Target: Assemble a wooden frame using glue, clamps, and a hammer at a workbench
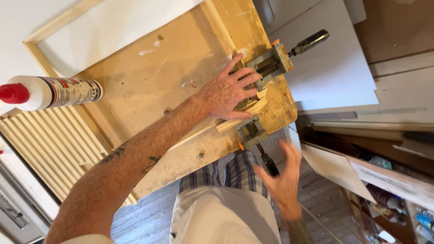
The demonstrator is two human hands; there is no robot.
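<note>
**Hand pressing frame corner at clamp**

Head view: the left hand lies flat, fingers spread, on the wooden frame corner inside the corner clamp. The right hand is open and blurred, just below the clamp, near its dark handle. A glue bottle lies far left of the clamp.

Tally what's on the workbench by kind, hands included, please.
Hands: 2, left hand pressing the wooden frame at its corner, right hand open near a screw handle
Corner clamp with two screw handles: 1
Wooden frame: 1
Glue bottle, white with red cap: 1
Total: 5
</note>
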